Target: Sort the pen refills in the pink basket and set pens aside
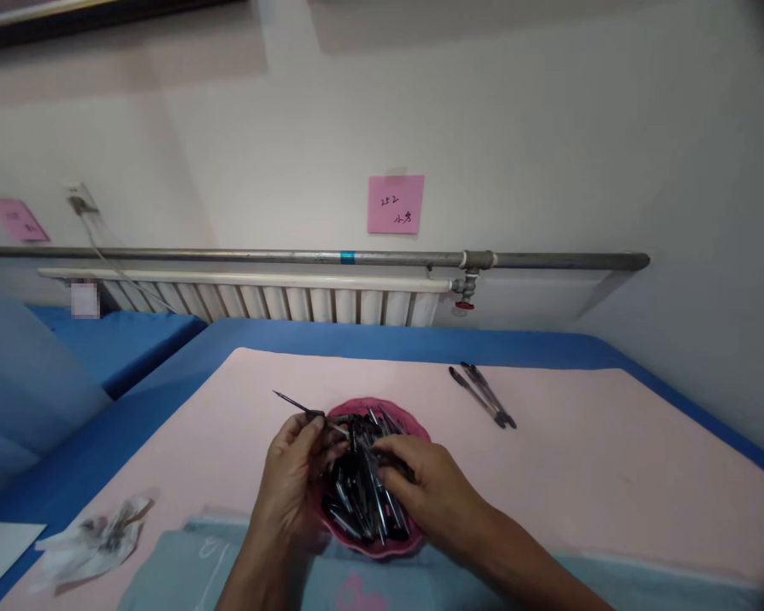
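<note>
A pink bowl (391, 412) heaped with several black pen parts (362, 492) sits on the pink table cover in front of me. My left hand (293, 479) pinches a thin dark pen refill (298, 405) whose tip points up and left, just over the bowl's left rim. My right hand (429, 488) rests on the right side of the pile, fingers curled among the pen parts; whether it grips one I cannot make out.
A few assembled black pens (482, 395) lie on the pink cover (579, 458) to the far right. A crumpled tissue (95, 535) lies at the near left, a clear plastic sheet (184, 568) at the near edge. A radiator (261, 297) and pipe run along the wall behind.
</note>
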The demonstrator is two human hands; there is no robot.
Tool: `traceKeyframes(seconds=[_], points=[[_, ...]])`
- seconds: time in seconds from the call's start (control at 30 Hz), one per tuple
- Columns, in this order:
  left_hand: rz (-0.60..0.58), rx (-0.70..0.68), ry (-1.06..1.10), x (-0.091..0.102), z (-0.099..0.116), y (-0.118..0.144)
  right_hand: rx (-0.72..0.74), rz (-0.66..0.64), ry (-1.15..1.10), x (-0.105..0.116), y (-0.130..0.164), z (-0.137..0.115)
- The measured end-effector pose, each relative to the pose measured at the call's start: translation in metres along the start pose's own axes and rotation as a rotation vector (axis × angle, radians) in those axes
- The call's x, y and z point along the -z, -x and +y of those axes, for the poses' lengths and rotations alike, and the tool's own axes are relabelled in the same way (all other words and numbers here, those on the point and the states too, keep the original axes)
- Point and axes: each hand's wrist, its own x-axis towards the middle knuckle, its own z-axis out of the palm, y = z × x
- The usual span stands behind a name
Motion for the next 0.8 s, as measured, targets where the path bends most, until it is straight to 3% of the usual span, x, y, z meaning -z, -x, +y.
traceKeyframes(seconds=[0.8], points=[[-0.015, -0.07, -0.216, -0.0017, -0.0035, 0.0055, 0.018, -0.035, 0.07, -0.0025, 0.0011, 0.004]])
